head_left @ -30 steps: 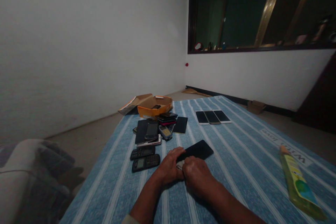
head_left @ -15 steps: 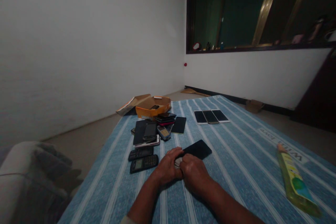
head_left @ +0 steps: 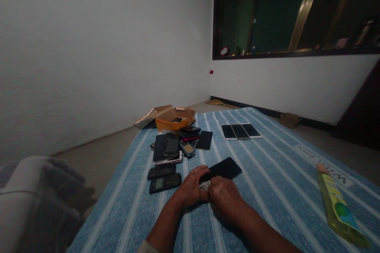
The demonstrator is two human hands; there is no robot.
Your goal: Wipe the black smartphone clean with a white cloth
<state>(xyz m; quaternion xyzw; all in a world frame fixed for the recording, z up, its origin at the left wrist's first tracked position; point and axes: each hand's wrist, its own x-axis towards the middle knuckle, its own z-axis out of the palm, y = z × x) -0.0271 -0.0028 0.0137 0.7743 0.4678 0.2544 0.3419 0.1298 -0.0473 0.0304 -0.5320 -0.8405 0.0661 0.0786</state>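
A dark smartphone lies on the striped cloth in front of me, screen up and angled to the right. My left hand grips its near left end, fingers over the edge. Pressed against that same end, my right hand is closed in a fist on a small whitish rag. Most of the rag is hidden between the two hands. Just left of my left hand, two black keypad phones rest side by side.
A heap of phones lies beyond the keypad phones, beside an open orange box. Three white-edged smartphones lie in a row farther back. A yellow-green bottle lies on the blue striped cloth at right.
The view has shifted slightly. My right fist has moved a little toward me along the phone's near end, showing a bit more of the rag. My left hand keeps its hold.
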